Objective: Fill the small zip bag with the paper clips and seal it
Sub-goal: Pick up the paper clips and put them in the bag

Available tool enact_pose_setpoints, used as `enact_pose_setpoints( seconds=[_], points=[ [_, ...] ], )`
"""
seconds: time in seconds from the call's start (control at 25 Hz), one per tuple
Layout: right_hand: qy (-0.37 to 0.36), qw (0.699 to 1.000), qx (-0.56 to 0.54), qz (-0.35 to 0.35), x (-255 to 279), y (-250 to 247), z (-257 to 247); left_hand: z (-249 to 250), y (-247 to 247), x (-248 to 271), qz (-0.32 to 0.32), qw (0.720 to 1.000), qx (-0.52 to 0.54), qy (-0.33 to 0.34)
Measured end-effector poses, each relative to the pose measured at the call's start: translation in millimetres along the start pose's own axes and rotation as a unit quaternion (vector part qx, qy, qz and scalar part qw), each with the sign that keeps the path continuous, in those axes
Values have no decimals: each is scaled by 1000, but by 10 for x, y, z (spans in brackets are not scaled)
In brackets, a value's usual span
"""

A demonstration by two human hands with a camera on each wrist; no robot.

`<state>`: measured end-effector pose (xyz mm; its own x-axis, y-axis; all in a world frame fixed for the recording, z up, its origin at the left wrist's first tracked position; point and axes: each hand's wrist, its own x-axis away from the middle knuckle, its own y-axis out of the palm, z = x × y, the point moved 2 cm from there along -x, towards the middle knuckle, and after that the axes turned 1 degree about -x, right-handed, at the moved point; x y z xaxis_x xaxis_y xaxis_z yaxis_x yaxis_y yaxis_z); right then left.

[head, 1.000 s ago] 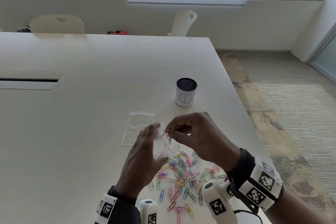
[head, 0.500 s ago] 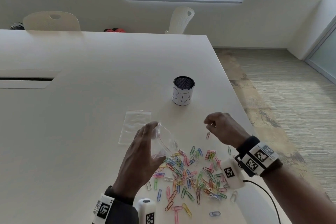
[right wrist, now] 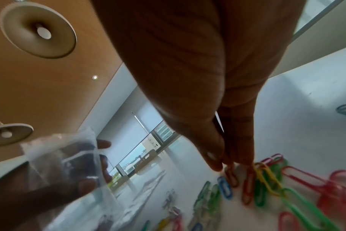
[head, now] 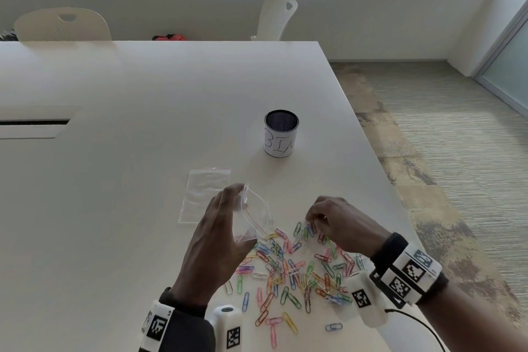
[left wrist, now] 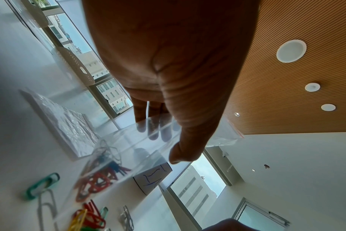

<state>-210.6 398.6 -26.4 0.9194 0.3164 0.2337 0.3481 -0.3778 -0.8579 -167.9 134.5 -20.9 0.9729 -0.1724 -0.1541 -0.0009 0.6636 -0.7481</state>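
White and wide, the table [head: 137, 151] runs back toward a pale wall with windows and two cream chairs [head: 61, 24], and patterned carpet shows past its right edge. Near that edge stands a black mesh cup [head: 281, 133] wrapped in white paper with handwritten letters.

Closer in, the left hand [head: 217, 240] holds the small zip bag [head: 253, 216] up off the table, thumb on one wall and fingers behind the other, as the left wrist view shows through the plastic. The bag is clear, with a thin red line along its zip strip, and its mouth gapes toward the right. A few clips already sit in its bottom corner, red and dark blue ones among them. Just to the left of it another clear bag [head: 204, 194] with a red top strip lies flat on the table.

The paper clips [head: 294, 271] are scattered loosely on the table below and between the two hands: pink, green, blue, yellow, orange and white, some overlapping, some apart at the near edge. The right hand [head: 340, 223] is down at the far side of the heap, thumb and fingertips [right wrist: 217, 165] drawn together onto a red clip [right wrist: 231, 175] that lies on the table beside a blue one. Whether that clip is truly pinched or only touched, I cannot tell.

Both wrists wear bands with black and white square markers.
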Motion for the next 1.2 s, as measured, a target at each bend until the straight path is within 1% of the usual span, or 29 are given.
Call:
enact_pose_setpoints(
  seconds=[0.08, 0.2, 0.28, 0.4, 0.52, 0.72, 0.84, 0.92, 1.2],
  points=[
    [7, 1000, 11, -25, 83, -69, -36, 10, 6, -2, -4, 1000, 1, 0],
    [60, 995, 64, -56, 157, -107, 18, 29, 6, 0, -5, 1000, 4, -1],
    [70, 995, 47, -61, 158, -10, 8, 47, 5, -4, -4, 1000, 6, 1],
    [38, 999, 4, -30, 124, 107, -79, 68, 14, -17, -4, 1000, 6, 5],
    [17, 999, -32, -40, 138, 96, -167, 66, 17, -15, -7, 1000, 4, 4],
    [19, 998, 17, -50, 182, 205, -352, 55, 15, -13, -3, 1000, 3, 8],
    [-2, 999, 32, -17, 183, 349, -454, 59, 21, -13, 0, 1000, 3, 12],
    [-7, 1000, 19, 9, 181, 396, -493, 56, 23, -7, 2, 1000, 1, 15],
    [-33, 999, 13, 32, 173, 484, -520, 28, 15, 11, 5, 1000, 4, 18]
  ],
)
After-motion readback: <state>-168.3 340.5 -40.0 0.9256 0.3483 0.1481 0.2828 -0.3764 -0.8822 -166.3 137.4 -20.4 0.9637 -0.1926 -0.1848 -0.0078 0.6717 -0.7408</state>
